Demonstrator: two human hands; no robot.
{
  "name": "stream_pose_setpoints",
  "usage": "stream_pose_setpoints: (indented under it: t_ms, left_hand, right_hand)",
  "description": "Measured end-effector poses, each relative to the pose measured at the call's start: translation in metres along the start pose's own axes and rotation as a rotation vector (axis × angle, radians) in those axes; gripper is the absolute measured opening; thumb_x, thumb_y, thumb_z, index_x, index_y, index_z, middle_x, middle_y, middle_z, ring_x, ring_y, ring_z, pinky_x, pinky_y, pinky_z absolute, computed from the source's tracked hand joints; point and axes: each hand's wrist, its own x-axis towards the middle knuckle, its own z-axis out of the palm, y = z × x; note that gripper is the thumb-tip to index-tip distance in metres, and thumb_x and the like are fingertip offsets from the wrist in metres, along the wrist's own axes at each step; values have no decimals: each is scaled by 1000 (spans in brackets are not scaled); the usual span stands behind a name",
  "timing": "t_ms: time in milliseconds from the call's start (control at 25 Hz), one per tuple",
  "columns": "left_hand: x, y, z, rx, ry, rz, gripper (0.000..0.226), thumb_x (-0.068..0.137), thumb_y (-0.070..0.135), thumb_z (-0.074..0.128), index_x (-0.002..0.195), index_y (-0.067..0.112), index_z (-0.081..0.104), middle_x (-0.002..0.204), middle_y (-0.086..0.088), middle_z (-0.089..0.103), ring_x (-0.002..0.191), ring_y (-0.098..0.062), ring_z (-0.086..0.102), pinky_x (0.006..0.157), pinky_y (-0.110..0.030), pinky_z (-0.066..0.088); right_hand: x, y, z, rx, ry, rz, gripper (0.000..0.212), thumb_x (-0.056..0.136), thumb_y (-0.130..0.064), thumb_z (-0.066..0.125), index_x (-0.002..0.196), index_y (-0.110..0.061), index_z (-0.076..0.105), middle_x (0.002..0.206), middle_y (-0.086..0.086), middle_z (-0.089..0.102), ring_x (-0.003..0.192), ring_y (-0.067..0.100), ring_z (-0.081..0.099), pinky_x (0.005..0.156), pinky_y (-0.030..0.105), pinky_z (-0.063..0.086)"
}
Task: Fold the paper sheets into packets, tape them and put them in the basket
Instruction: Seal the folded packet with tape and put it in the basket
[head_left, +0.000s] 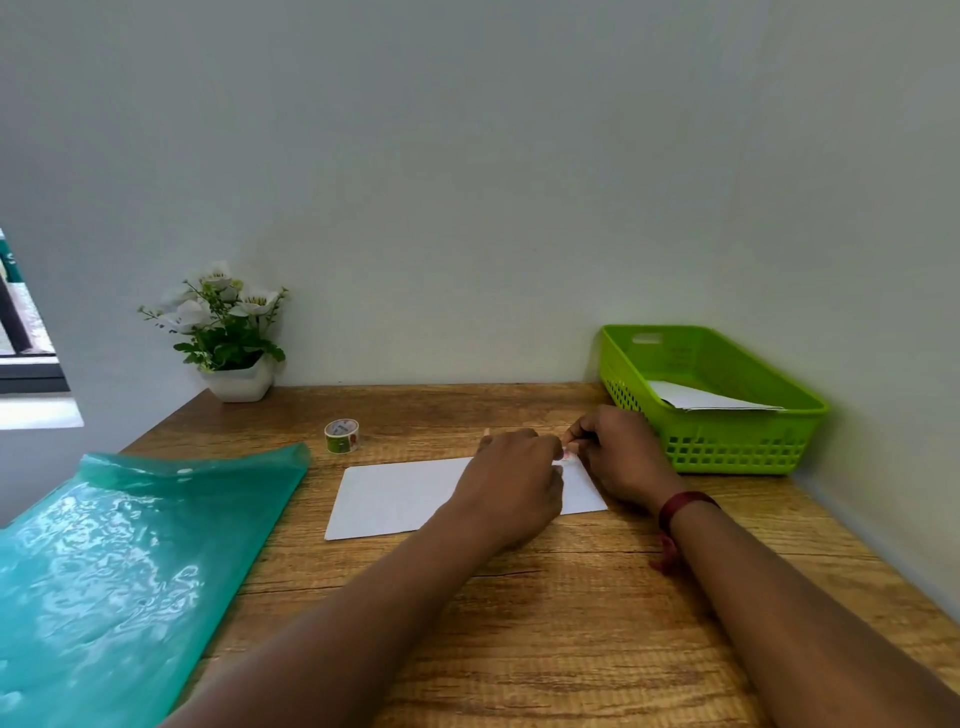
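- You are holding both grips together over the far right end of the folded sheet (405, 496). The left grip (511, 478) is lying knuckles-up on the paper, and the right grip (615, 457) is sitting just beyond it at the sheet's right edge.
- The fingers of both grips are curling inward and meeting on a small tape piece (567, 456). Both appear to be pinching it, and neither is holding anything else.
- Judgement: you are working at that spot because the folded edge there needs sealing. The left grip is also weighing the paper down so the fold is not springing open.
- The folded sheet is lying flat on the desk (545, 597), roughly at its centre. Its long axis is running left to right, with the right end angling slightly farther away. That end is pointing toward the basket (737, 452), and the left end toward the teal folder (119, 561).
- The tape roll (342, 435) is sitting on the far left side of the sheet, apart from it. It is likely parked there to be within reach for another strip.
- The basket is standing at the far right against the wall, near the right grip. One white packet (701, 400) is already lying inside it. Judgement: that position is keeping the final transfer short.
- The potted flowers (234, 332) are standing far left, playing no part.
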Motion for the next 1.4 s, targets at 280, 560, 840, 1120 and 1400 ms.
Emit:
stream_pose_setpoints:
  t_ms: [280,560,840,1120,1400]
  left_hand:
    - [9,-12,23,-122,12,-69,33,97,25,50,129,22,54,132,-1,54,123,-19,45,98,-32,42]
    - [9,-11,27,7,-36,-52,44,99,26,43,143,20,40,142,-8,44,130,-26,37,106,-38,36]
    - [11,-14,31,40,-48,-31,44,100,26,41,144,24,40,140,-9,45,130,-29,37,110,-44,33]
    - [10,-14,30,115,-62,12,45,98,22,43,143,22,44,142,-11,39,132,-31,30,113,-48,27]
    - [13,-13,25,169,-130,119,49,94,17,46,143,15,40,146,-4,40,139,-23,23,116,-58,12]
  right_hand:
    - [-1,-1,0,-26,-18,-18,13,85,-10,65,85,-17,75,93,2,68,88,17,62,74,27,46]
    - [-1,-3,-1,-56,-33,-11,16,85,-6,62,87,-16,75,83,-3,63,76,9,53,67,24,40]
    - [1,-1,1,-94,-27,-16,16,87,-8,64,87,-19,75,78,-12,52,79,10,53,68,23,38]
    - [2,2,5,-158,-47,-21,16,87,-16,64,96,-23,75,100,2,65,94,20,60,76,30,48]
    - [1,0,3,-100,-34,-10,18,84,-7,64,86,-24,70,92,-2,69,88,15,64,74,30,51]
